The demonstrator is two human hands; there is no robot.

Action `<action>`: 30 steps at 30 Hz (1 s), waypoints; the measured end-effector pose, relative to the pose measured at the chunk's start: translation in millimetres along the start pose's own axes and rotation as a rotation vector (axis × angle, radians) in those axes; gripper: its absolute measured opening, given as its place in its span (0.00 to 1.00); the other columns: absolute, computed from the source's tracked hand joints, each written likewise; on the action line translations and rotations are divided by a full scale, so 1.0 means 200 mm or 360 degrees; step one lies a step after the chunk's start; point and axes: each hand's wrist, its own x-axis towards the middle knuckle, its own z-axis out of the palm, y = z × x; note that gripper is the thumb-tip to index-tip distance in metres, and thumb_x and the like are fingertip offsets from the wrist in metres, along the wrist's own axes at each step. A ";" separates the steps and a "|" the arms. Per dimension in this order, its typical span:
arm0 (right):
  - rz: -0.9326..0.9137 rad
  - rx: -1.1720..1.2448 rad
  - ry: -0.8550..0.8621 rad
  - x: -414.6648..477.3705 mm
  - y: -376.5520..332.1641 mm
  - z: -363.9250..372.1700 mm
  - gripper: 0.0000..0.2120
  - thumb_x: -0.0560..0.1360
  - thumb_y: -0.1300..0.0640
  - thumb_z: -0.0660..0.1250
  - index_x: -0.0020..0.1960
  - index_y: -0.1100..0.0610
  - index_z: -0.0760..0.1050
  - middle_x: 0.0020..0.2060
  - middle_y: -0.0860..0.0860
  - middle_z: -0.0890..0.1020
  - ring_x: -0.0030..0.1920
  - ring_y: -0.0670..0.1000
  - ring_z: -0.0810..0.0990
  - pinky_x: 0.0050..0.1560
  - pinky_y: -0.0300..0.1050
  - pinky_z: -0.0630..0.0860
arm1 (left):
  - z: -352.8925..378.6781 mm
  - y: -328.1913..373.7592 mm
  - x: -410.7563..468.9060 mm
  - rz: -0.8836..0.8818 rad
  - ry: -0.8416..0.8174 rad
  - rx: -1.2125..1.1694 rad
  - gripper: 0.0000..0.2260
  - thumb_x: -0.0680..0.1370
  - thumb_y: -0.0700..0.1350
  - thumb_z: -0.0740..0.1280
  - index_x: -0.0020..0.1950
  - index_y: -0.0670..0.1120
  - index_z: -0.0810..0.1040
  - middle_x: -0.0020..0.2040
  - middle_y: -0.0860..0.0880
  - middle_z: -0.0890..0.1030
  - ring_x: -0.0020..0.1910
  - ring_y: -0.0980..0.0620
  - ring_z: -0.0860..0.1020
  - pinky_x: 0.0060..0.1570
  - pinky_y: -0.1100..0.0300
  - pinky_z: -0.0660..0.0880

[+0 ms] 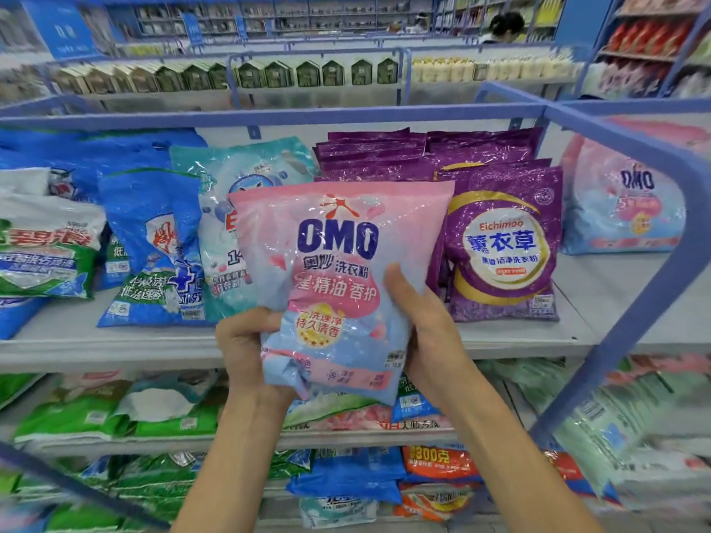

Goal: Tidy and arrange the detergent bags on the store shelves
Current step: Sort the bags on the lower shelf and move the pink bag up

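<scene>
I hold a pink and blue OMO detergent bag (338, 263) upright in front of the top shelf (115, 348). My left hand (246, 348) grips its lower left corner. My right hand (419, 321) grips its right side, thumb on the front. Behind it on the shelf stand a teal bag (238, 178), blue bags (150, 240) and a green and white bag (42, 248) to the left, and purple Eichimoo bags (504, 244) to the right. Another OMO bag (623, 209) leans at the far right.
A blue metal frame (635, 155) curves down at the right. Lower shelves (173, 440) hold green, pink, blue and orange bags. A person (504, 26) stands in a far aisle beyond rows of small boxes.
</scene>
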 end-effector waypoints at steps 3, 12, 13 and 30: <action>-0.0114 -0.0114 0.0202 -0.04 -0.02 -0.06 0.22 0.74 0.48 0.72 0.66 0.54 0.78 0.58 0.56 0.86 0.58 0.61 0.85 0.63 0.64 0.79 | 0.04 0.02 0.00 -0.0161 -0.0159 0.0119 0.23 0.62 0.44 0.78 0.55 0.38 0.85 0.50 0.38 0.85 0.49 0.38 0.85 0.48 0.47 0.82; -0.0316 -0.0321 0.0694 -0.36 -0.19 -0.37 0.19 0.71 0.48 0.73 0.60 0.50 0.81 0.54 0.53 0.87 0.54 0.57 0.87 0.60 0.60 0.80 | 0.22 -0.17 0.02 -0.0591 -0.0080 0.0553 0.18 0.75 0.56 0.64 0.52 0.49 0.89 0.57 0.43 0.86 0.52 0.44 0.86 0.45 0.48 0.84; -0.0348 -0.0332 0.0755 -0.41 -0.21 -0.42 0.19 0.70 0.47 0.73 0.60 0.50 0.82 0.54 0.53 0.87 0.54 0.57 0.87 0.60 0.59 0.81 | 0.27 -0.21 0.00 -0.0609 -0.0053 0.0606 0.18 0.74 0.56 0.65 0.54 0.49 0.87 0.56 0.43 0.86 0.50 0.44 0.86 0.42 0.49 0.84; -0.0493 -0.0278 0.1034 -1.22 -0.82 -1.41 0.25 0.66 0.40 0.73 0.60 0.50 0.82 0.55 0.51 0.87 0.57 0.54 0.86 0.66 0.59 0.77 | 1.09 -1.30 -0.30 -0.0562 -0.0198 0.0991 0.17 0.72 0.51 0.72 0.56 0.44 0.85 0.53 0.40 0.86 0.50 0.40 0.86 0.54 0.43 0.81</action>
